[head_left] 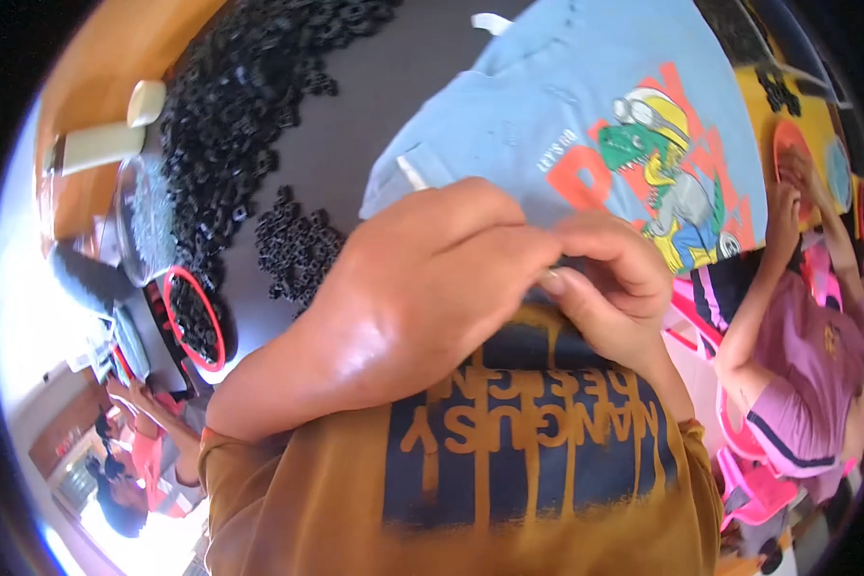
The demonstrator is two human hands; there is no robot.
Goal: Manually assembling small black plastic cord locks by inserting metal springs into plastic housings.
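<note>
We seem to be at a fine fingertip step: our left hand [422,278] and right hand [614,274] meet with fingertips drawn narrow, though we cannot tell whether they close on anything. The next move probably calls for a light, steady pinch. Left of the fingers lie small black plastic pieces [296,245], glossy and loosely heaped; just beyond, a light-blue dinosaur-print garment [509,120].

Head cam: left fisheye, head-worn, upright, faces down. Wearer's brown shirt [307,509] low, left hand [427,274] and right hand [622,278] close, mid-frame; dark surface [365,106] beyond.
</note>
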